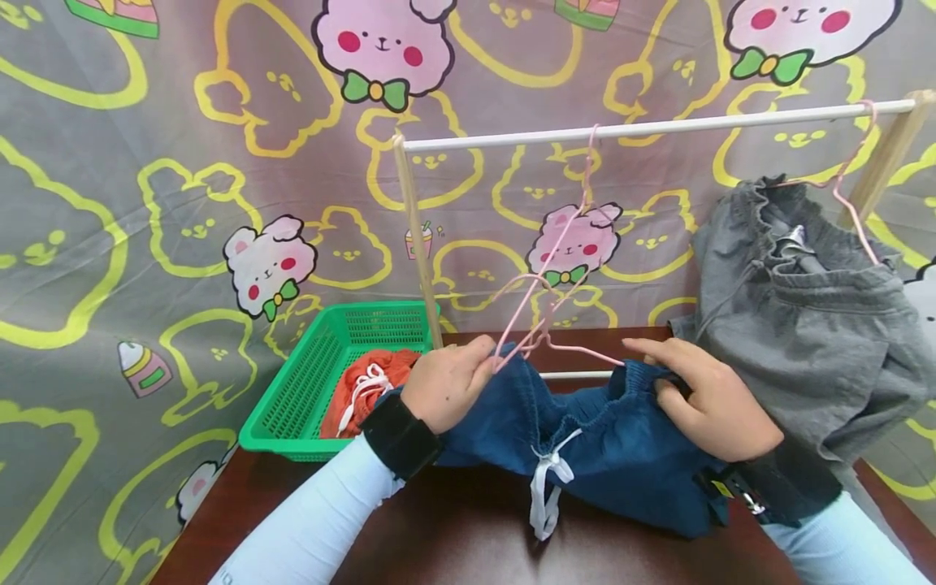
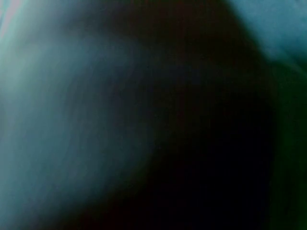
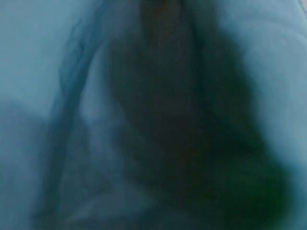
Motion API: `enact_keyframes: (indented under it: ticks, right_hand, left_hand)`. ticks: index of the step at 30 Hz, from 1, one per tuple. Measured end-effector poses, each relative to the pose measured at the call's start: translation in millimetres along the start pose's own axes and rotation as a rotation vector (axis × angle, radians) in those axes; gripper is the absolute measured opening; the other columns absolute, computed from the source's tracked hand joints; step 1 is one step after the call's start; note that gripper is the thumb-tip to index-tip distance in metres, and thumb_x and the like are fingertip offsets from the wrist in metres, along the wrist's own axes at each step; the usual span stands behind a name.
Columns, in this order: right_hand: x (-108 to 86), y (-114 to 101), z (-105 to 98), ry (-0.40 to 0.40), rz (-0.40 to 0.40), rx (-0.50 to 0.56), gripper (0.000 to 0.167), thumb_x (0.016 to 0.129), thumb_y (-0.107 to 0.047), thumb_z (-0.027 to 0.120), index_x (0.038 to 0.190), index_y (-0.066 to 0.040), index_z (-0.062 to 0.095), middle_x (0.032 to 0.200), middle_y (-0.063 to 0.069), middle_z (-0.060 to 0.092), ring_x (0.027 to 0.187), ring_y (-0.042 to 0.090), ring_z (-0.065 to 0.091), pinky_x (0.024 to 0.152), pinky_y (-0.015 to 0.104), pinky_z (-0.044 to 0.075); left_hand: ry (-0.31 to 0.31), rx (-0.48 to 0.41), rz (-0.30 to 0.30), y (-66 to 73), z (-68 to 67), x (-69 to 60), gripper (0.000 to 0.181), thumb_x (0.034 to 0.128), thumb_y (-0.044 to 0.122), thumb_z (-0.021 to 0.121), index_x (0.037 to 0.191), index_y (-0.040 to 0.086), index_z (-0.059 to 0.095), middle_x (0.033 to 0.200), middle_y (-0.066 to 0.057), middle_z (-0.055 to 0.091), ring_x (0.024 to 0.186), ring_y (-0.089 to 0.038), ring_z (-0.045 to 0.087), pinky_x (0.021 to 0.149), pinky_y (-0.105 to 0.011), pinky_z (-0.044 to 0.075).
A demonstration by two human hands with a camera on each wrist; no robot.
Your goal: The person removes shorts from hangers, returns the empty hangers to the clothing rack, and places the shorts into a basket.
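Dark blue shorts (image 1: pixel 607 455) with a white drawstring (image 1: pixel 544 487) hang between both hands above the table in the head view. My left hand (image 1: pixel 449 386) pinches the left end of their waistband, its fingertips against a pink wire hanger (image 1: pixel 578 348). The hanger's right arm reaches into the waist opening. At the right end of the waistband, my right hand (image 1: pixel 717 398) grips the cloth with its thumb, the index finger stretched out towards the hanger. Both wrist views are dark and blurred; bluish cloth (image 3: pixel 276 86) fills much of the right one.
A white rod (image 1: pixel 504 140) on wooden posts spans the back, with a pink hanger hook over it. Grey shorts (image 1: pixel 819 325) hang at the right, beside my right hand. A green basket (image 1: pixel 292 398) holding orange clothing (image 1: pixel 366 382) stands at the left on the dark table (image 1: pixel 468 536).
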State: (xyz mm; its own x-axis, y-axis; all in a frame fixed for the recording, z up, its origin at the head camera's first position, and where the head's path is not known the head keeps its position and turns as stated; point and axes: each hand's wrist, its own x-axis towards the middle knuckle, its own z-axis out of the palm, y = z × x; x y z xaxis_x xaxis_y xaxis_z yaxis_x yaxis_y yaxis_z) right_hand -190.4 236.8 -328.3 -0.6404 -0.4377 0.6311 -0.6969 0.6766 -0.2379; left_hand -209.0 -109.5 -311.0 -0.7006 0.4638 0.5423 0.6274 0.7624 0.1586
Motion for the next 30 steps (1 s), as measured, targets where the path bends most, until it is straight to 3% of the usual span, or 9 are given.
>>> enact_keyframes:
  ticks: [3, 5, 8, 15, 21, 30]
  right_hand:
    - [1.9, -3, -2, -0.019, -0.124, 0.0, 0.069, 0.082, 0.006, 0.061, 0.146, -0.021, 0.056, 0.129, 0.0, 0.056, 0.105, 0.01, 0.047, 0.081, 0.024, 0.036]
    - [4.2, -4, -2, -0.024, -0.193, -0.002, 0.064, 0.082, 0.003, 0.062, 0.142, -0.02, 0.06, 0.129, 0.003, 0.054, 0.106, 0.011, 0.046, 0.08, 0.024, 0.036]
    - [6.0, -4, -2, -0.013, -0.229, -0.021, 0.053, 0.083, 0.0, 0.063, 0.132, -0.019, 0.066, 0.128, 0.006, 0.056, 0.107, 0.013, 0.049, 0.08, 0.023, 0.038]
    - [2.3, -1, -3, 0.017, -0.19, -0.02, 0.041, 0.08, 0.004, 0.066, 0.115, -0.016, 0.069, 0.127, 0.006, 0.057, 0.109, 0.015, 0.052, 0.082, 0.019, 0.038]
    - [3.1, 6, -6, 0.03, -0.178, -0.053, 0.038, 0.078, 0.005, 0.067, 0.111, -0.015, 0.067, 0.124, 0.006, 0.058, 0.106, 0.017, 0.054, 0.084, 0.02, 0.038]
    - [-6.9, 21, -14, 0.04, -0.028, -0.096, 0.038, 0.076, 0.011, 0.072, 0.105, -0.013, 0.066, 0.12, 0.005, 0.057, 0.109, 0.021, 0.053, 0.088, 0.014, 0.032]
  left_hand:
    - [0.004, -0.006, -0.012, 0.2, -2.4, 0.7, 0.013, 0.1034, 0.03, 0.059, 0.1, 0.018, 0.06, 0.06, 0.007, 0.043, 0.054, -0.011, 0.048, 0.049, -0.028, 0.038]
    - [0.004, -0.01, -0.023, 0.6, -3.8, 1.1, 0.014, 0.1033, 0.031, 0.059, 0.1, 0.018, 0.06, 0.06, 0.007, 0.043, 0.052, -0.01, 0.046, 0.049, -0.028, 0.037]
    - [0.007, -0.022, -0.036, 0.5, -5.4, 1.3, 0.015, 0.1033, 0.032, 0.06, 0.098, 0.018, 0.06, 0.059, 0.007, 0.042, 0.051, -0.01, 0.044, 0.048, -0.027, 0.037]
    - [-0.005, -0.022, -0.067, -0.8, -7.6, 0.7, 0.02, 0.1025, 0.035, 0.06, 0.094, 0.018, 0.057, 0.059, 0.006, 0.042, 0.051, -0.011, 0.043, 0.049, -0.028, 0.037]
    - [0.042, -0.03, -0.051, -6.2, -9.1, -1.3, 0.026, 0.1022, 0.036, 0.061, 0.087, 0.017, 0.052, 0.059, 0.005, 0.04, 0.05, -0.012, 0.041, 0.049, -0.029, 0.036]
    - [0.104, -0.026, -0.015, -13.3, -11.9, -2.4, 0.03, 0.1019, 0.035, 0.061, 0.082, 0.017, 0.048, 0.057, 0.005, 0.036, 0.048, -0.012, 0.038, 0.046, -0.029, 0.03]
